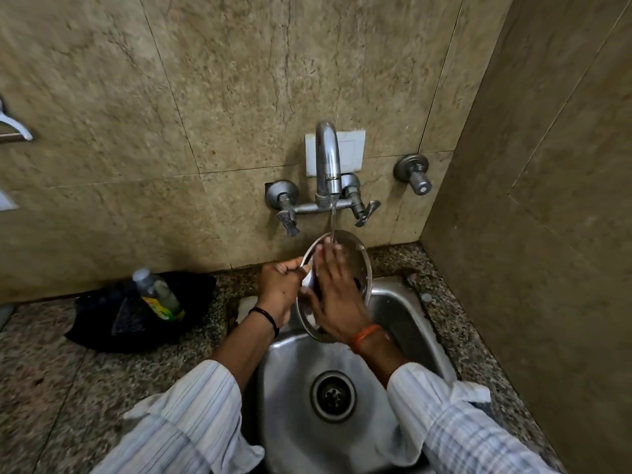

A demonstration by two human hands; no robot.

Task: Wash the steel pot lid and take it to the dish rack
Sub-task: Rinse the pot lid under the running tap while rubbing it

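The round steel pot lid (355, 258) stands tilted on edge above the steel sink (403, 309), right under the running tap (326, 159). A thin stream of water falls onto its upper rim. My left hand (278, 285) grips the lid's left edge. My right hand (337, 295) lies flat against the lid's face with fingers stretched toward the stream, covering much of the surface. No dish rack is in view.
A black cloth (102, 323) with a plastic bottle (159, 295) on it lies on the granite counter (44, 381) to the left. The sink drain (332, 395) sits below my arms. A side wall (547, 234) closes off the right. A separate valve knob (415, 177) sticks out right of the tap.
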